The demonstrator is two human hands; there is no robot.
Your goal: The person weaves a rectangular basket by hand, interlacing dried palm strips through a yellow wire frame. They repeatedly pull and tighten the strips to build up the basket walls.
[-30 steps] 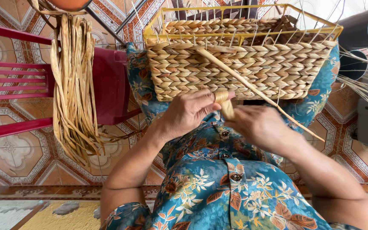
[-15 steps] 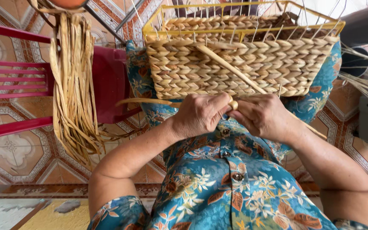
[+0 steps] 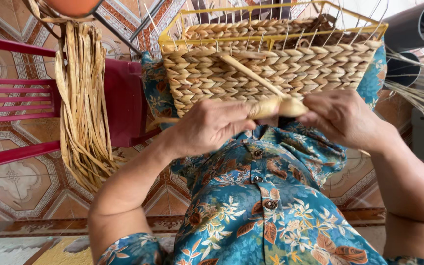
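The left hand (image 3: pixel 211 126) is clenched around the near end of a pale fibre strand (image 3: pixel 271 105), fingers curled over and knuckles up, wrist bent slightly inward. The right hand (image 3: pixel 342 118) meets it from the other side and pinches the same strand with fingertips and thumb, so the thick, twisted part sits between the two hands just below the basket wall. Both forearms angle in from the sides, elbows out, over a lap covered in blue flowered cloth.

From there the strand runs up and leftward across the woven basket (image 3: pixel 271 73), which rests tilted against the knees inside a yellow wire frame (image 3: pixel 199 30).

If the twist slackens between the hands, the strand will likely loosen where it enters the weave and leave an uneven row. Pulling too hard could snap the dry fibre or drag the basket off the lap. Thin wire uprights stand close to the fingers and could snag them.

A bundle of raw fibre (image 3: pixel 82 103) hangs over a red chair (image 3: pixel 123 98) at the left.
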